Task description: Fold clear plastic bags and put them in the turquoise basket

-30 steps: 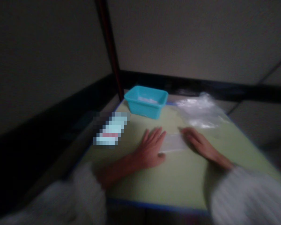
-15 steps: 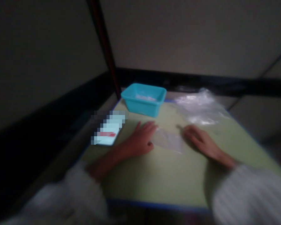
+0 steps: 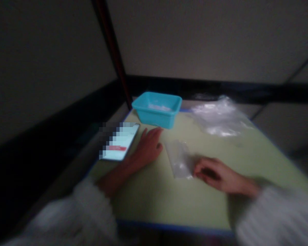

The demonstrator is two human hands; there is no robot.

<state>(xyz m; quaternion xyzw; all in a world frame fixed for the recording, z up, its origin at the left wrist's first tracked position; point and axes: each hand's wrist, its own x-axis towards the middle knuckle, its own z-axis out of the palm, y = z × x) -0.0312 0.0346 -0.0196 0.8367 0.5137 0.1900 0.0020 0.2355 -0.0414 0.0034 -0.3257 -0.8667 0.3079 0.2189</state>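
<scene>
A small clear plastic bag (image 3: 179,160) lies on the pale green table between my hands. My right hand (image 3: 218,174) is at the bag's right side, fingers curled, with the fingertips closed at its edge; blur hides the exact contact. To the left of the bag, my left hand (image 3: 150,147) rests on the tabletop with its fingers stretched out, apart from the bag and holding nothing. Just beyond its fingertips stands a turquoise plastic basin (image 3: 156,118) with some pale, indistinct contents.
A phone (image 3: 120,143) with a lit, partly pixelated screen lies left of my left hand. Crumpled clear plastic (image 3: 218,118) is heaped at the back right. The table (image 3: 174,205) has a blue edge, and walls stand behind and to the left.
My right hand has come nearer to me, and the small bag has turned and shifted a little toward me. My left hand has slid left and away from the bag.
</scene>
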